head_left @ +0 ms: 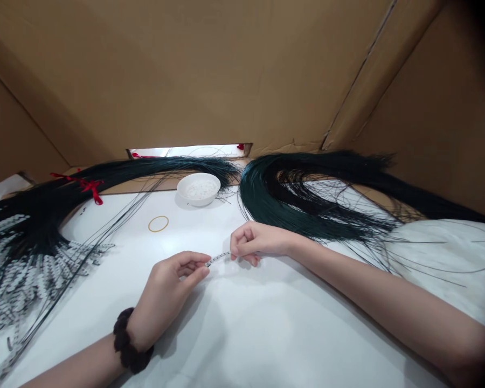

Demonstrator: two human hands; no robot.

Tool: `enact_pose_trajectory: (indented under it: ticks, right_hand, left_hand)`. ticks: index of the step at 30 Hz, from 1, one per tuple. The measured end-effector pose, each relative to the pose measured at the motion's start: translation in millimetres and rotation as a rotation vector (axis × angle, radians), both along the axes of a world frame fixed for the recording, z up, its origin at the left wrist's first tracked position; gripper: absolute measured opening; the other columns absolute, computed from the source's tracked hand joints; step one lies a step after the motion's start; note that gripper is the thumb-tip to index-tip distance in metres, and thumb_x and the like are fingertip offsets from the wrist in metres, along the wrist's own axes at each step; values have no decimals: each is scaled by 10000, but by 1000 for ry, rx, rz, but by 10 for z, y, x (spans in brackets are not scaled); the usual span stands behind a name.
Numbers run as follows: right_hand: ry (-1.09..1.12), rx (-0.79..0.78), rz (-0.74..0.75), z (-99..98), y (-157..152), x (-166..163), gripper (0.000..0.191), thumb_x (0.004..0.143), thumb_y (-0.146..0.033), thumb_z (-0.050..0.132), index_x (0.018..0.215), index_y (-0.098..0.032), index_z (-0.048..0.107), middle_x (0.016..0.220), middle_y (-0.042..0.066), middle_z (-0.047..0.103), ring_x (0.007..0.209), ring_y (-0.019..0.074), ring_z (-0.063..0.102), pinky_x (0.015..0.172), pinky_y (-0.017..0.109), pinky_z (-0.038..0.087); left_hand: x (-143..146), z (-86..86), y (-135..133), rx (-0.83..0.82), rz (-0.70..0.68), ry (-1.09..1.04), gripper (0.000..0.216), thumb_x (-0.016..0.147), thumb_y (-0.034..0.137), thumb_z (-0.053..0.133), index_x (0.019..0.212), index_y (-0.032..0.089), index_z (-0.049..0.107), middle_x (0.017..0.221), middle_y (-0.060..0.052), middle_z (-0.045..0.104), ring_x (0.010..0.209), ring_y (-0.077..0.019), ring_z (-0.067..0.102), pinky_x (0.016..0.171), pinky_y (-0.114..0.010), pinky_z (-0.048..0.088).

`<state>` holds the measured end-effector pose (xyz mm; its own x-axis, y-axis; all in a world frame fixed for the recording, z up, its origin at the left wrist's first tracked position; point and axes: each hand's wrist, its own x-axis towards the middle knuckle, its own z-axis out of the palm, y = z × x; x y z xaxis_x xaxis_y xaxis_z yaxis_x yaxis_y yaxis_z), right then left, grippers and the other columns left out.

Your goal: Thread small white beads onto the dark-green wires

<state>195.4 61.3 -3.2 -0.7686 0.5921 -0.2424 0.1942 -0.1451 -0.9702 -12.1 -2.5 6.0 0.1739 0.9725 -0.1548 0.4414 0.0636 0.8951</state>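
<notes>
Between my two hands runs a short, thin black-and-white strand (219, 258), a dark thread with small white pieces along it. Its left end is pinched by the thumb and fingertips of my left hand (173, 277), which has a dark scrunchie (129, 342) at the wrist. My right hand (253, 242), closed with curled fingers, grips the other end just above the white table (258, 334). Beyond the hands stands a white bowl (199, 183) with tiny whitish pieces inside. The finer detail of the strand is too small to tell.
A bundle of dark threads (121, 171), tied with a red ribbon (89, 186), lies left, its ends covered in white pieces (28, 280). Another dark bundle (283, 213) curves at right beside a whitish plastic bag (448, 258). A yellow rubber band (158, 223) lies near the bowl. Cardboard walls (210, 70) surround the table.
</notes>
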Motion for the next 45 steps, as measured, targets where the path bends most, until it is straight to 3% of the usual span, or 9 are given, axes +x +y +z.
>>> enact_pose_trajectory:
  ticks: [25, 33, 45]
  right_hand:
    - [-88, 154, 40, 17, -47, -31, 144, 726, -239, 526, 747, -109, 585, 510, -30, 512, 405, 30, 403, 359, 140, 280]
    - [-72, 389, -208, -26, -162, -160, 212, 774, -323, 479, 742, -123, 542, 495, -31, 469, 418, 52, 416, 412, 165, 325]
    - [-126, 499, -233, -73, -196, -202, 225, 783, -336, 467, 750, -134, 559, 498, -28, 462, 445, 66, 408, 479, 184, 338]
  left_hand:
    - [-7, 14, -57, 281, -26, 272, 118, 736, 248, 490, 767, 212, 597, 750, -16, 627, 692, -184, 557, 655, -285, 416]
    - [-30, -37, -82, 474, -72, 418, 122, 805, 258, 401, 861, 213, 499, 827, -27, 553, 765, -194, 520, 673, -297, 397]
    - [-54, -66, -84, 600, -30, 457, 31, 771, 194, 464, 781, 203, 492, 736, -9, 523, 699, -172, 518, 623, -279, 408]
